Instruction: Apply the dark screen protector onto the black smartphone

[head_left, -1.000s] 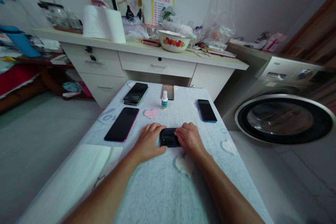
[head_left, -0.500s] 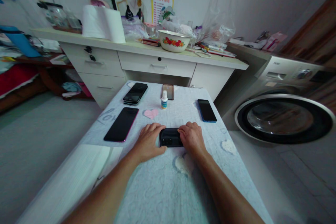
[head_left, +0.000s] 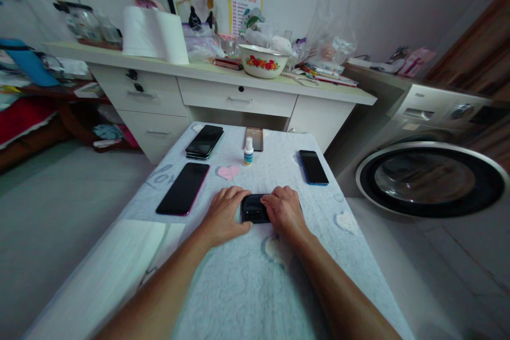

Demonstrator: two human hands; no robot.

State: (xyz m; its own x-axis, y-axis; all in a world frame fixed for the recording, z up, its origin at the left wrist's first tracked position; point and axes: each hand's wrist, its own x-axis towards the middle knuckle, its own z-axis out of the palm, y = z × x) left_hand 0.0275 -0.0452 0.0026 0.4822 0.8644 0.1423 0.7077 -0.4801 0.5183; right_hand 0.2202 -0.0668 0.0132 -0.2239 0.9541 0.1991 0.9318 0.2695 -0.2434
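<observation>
Smartphone (head_left: pixel 252 205), back up, clasped by left hand (head_left: pixel 226 213); probably mid-rub under right hand (head_left: pixel 284 210), grip unclear; for next stroke, brace.

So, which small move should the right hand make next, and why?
I would probably slide the right hand rightward along the face-down phone, because it rests on the phone's back while the left hand steadies the left end.

Two bare forearms (head_left: pixel 165 284) reach forward, converging; the left hand (head_left: pixel 223 213) arches, thumb (head_left: pixel 241 229) and fingers (head_left: pixel 238 190) parted; the right hand (head_left: pixel 286 210) bends inward, its fingers bunched together.
</observation>
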